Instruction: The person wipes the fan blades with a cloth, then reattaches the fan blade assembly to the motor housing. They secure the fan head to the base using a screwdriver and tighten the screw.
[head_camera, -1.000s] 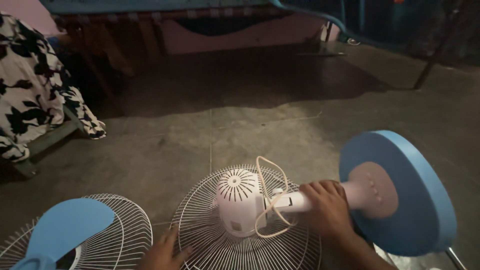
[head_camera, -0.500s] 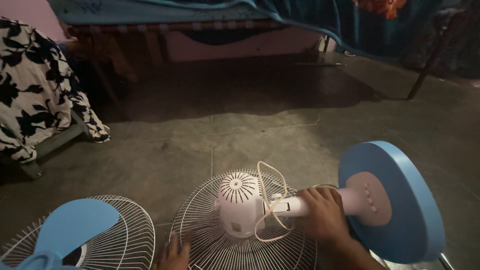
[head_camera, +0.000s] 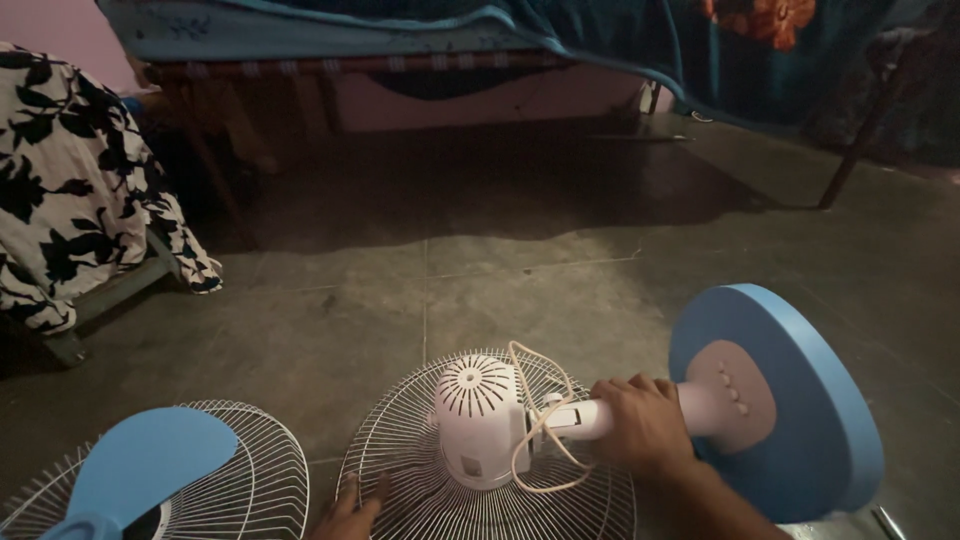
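Fingers of the right hand (head_camera: 645, 428) wrap the white fan neck (head_camera: 590, 418) at lower centre, beside the motor (head_camera: 480, 420) and blue base (head_camera: 800, 400), while the left hand (head_camera: 350, 510) rests flat-fingered on the wire grille (head_camera: 400, 450).

Home bedroom: cot bed (head_camera: 330, 65) with blue bedsheet (head_camera: 560, 30), bare concrete floor (head_camera: 480, 250).

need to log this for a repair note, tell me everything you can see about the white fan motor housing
The white fan motor housing looks like smooth plastic, rounded, its domed end cut with radial vent slots. It lies over the wire grille on the floor, joined to a white neck leading to the round blue base. A pale cord loops across it. The right hand grips the neck beside it; the left hand rests on the grille.
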